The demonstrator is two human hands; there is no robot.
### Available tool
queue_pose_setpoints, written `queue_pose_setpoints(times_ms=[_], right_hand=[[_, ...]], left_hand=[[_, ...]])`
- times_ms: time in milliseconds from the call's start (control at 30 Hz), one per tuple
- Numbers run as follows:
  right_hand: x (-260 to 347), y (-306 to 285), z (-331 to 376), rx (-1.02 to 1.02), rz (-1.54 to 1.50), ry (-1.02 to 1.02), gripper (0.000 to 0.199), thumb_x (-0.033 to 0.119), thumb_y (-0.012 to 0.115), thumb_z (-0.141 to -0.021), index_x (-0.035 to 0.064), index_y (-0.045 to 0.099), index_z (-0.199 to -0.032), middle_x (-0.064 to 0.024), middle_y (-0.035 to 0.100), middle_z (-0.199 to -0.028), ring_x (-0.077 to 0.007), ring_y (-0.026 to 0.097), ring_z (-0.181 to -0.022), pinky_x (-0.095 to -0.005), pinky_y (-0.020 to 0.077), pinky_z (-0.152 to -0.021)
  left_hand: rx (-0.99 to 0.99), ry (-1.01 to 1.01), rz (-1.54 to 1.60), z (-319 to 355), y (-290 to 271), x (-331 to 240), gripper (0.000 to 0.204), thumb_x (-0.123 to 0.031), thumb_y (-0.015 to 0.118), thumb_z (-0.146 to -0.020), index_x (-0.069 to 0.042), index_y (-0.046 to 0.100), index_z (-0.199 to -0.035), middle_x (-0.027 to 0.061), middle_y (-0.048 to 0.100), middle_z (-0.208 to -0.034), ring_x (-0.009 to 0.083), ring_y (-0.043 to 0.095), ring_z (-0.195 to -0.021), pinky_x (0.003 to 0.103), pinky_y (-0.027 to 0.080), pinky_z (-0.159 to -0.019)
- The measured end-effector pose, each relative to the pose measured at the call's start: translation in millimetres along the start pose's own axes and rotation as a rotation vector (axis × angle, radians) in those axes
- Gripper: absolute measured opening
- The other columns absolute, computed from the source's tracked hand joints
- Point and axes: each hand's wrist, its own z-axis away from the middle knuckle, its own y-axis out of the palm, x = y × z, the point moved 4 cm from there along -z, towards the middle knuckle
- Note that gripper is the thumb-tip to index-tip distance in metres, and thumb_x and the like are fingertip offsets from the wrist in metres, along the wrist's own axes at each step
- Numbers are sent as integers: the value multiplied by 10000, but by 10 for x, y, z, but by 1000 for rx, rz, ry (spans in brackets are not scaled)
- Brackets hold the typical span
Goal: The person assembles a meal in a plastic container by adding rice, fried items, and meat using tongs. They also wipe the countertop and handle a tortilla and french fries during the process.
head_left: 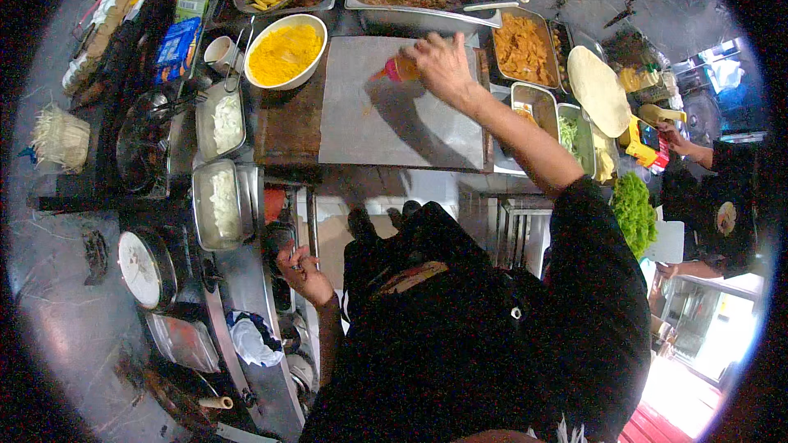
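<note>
From where I sit, the fingers of the right hand (447, 70) look closed around the rear of what I read as a red-orange squeeze bottle (402, 70); their undersides are hidden from me; the left hand (310, 280) has its fingers bent beside the metal counter (242, 287), and I cannot tell whether they hold anything; the bottle is tilted over the pale paper sheet (345, 127), its narrow tip toward the left; I judge it fairly light, with soft walls that give under pressure, and perhaps slick if its contents have run down the side; I would take it round the middle of the body, thumb opposite fingers, clear of the tip, pressing only enough to stop it rolling; the sheet looks thin and easily creased; past its left edge stands a white bowl (318, 70), past its right lie orange-brown pieces (524, 47), and farther right a flatbread (597, 90), probably floppy, best supported from beneath.
</note>
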Motion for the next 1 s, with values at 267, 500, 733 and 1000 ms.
queue_pose_setpoints(times_ms=[267,500,733,1000], right_hand=[[-407,-61,756,300,-10,-147,468,172,631,-802,262,594,-1260,9,644,-1126,-211,554,-1099,-589,323,-943],[-1041,1,973,214,65,148,511,218,671,-780,238,567,-1280,-7,646,-1103,-222,585,-1069,-580,358,-905],[-786,191,1611,322,-1033,631,589,58,765,-694,79,548,-1241,-108,630,-1194,-251,567,-1159,-375,425,-982],[-568,-115,1643,361,-279,340,662,205,811,-680,281,550,-1283,-55,631,-1169,-280,577,-1131,-568,424,-879]], left_hand=[[-29,24,97,43,81,-87,354,34,433,-852,-16,473,-1199,146,578,-1154,203,600,-833,280,494,-642],[120,50,210,-3,358,-238,389,95,425,-837,-38,518,-1190,99,557,-1179,180,591,-908,265,501,-702],[466,70,159,-3,989,-856,221,61,472,-915,-4,573,-1101,80,598,-1099,186,607,-959,290,503,-817],[638,463,19,-14,1467,-1348,193,37,497,-916,-34,617,-1049,115,609,-1061,251,620,-937,312,502,-785]])
